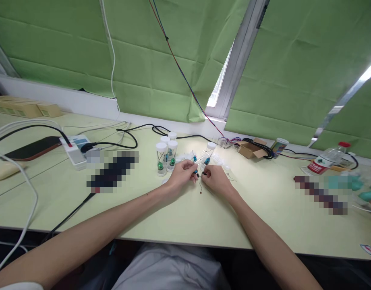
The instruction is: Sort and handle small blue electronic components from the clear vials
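My left hand [183, 172] is closed in a pinch on a small blue piece [195, 171] with thin wire on it. My right hand [216, 178] pinches a small dark piece [204, 174] right beside it; its exact kind is too small to tell. Below the fingertips a thin wire with a red tip [200, 192] shows. Left of my hands stand several clear tubes with white caps, and the front tube [161, 155] holds a green ball with wires. Behind my hands another capped tube [210, 150] has a blue piece in it. Small clear plastic parts [223, 160] lie around there.
A power strip [73, 153] with plugs and cables lies left, near a dark phone-like slab [34, 148]. Two blurred-out objects flank the work area. An open cardboard box [251, 149], a patterned can [279, 148] and a red-capped bottle [327, 160] stand right. Green blinds [161, 80] hang behind.
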Motion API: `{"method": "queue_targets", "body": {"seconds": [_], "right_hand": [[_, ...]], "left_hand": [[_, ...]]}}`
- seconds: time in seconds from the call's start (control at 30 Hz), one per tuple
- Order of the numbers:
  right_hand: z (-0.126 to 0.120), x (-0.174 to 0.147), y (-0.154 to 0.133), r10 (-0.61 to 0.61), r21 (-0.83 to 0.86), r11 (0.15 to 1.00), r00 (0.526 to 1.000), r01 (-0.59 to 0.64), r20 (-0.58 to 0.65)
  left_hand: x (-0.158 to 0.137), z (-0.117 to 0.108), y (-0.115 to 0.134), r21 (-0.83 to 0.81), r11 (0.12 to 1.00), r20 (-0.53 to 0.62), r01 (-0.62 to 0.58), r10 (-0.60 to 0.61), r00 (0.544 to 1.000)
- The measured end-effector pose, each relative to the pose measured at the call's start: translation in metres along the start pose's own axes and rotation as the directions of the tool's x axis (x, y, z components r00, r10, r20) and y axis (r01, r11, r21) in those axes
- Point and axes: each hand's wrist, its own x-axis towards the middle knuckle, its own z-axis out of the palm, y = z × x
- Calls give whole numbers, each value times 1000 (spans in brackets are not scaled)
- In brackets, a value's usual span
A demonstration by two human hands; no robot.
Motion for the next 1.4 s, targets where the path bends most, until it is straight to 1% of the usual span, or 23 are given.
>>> {"method": "queue_targets", "body": {"seconds": [0.1, 0.17, 0.2, 0.27, 0.33, 0.4, 0.5, 0.57, 0.63, 0.73, 0.83, 0.97, 1.13, 1.2, 1.4], "right_hand": [[1, 0, -1, -24, 99, 995, 997, 31, -73], [2, 0, -3, -20, 225, 973, 993, 46, -115], [2, 0, -5, -11, 306, 951, 993, 46, -115], [2, 0, -9, 19, 481, 877, 998, 10, -56], [2, -1, -13, 56, 627, 776, 997, -71, 44], [3, -2, -17, 80, 735, 661, 988, -151, 131], [4, -3, -22, 91, 835, 506, 976, -218, 200], [4, -3, -23, 88, 868, 438, 972, -236, 219], [4, -3, -24, 88, 884, 396, 969, -247, 232], [2, -3, -24, 88, 893, 378, 969, -245, 229], [2, -3, -23, 77, 896, 390, 977, -213, 199], [3, -3, -21, 51, 896, 418, 989, -148, 139], [1, -3, -22, 49, 892, 429, 990, -140, 131], [0, -4, -24, 31, 895, 425, 991, -132, 131], [0, -3, -25, 8, 910, 399, 993, -109, 116]], "left_hand": [[2, -1, -2, -27, 1000, -2, 9, -9, 1000], [3, -2, -3, -44, 999, -3, 14, -14, 1000], [3, -2, -3, -49, 999, -4, 15, -15, 1000], [4, -3, -3, -50, 999, -12, 15, -16, 1000], [4, -4, -1, -45, 999, -23, 9, -10, 1000], [3, -4, 1, -50, 999, -24, -6, 4, 1000], [3, -4, 4, -79, 996, -7, -27, 26, 1000], [2, -4, 5, -98, 995, 2, -31, 31, 1000], [2, -4, 6, -117, 993, 14, -30, 32, 999], [1, -3, 6, -153, 988, 40, -32, 38, 998], [1, -3, 7, -165, 986, 41, -36, 43, 998], [2, -4, 7, -166, 986, 2, -20, 20, 1000], [3, -5, 5, -190, 982, -48, -15, 7, 999], [3, -5, 5, -194, 981, -53, -10, 0, 999], [2, -4, 6, -214, 977, -3, -25, 25, 1000]]}}
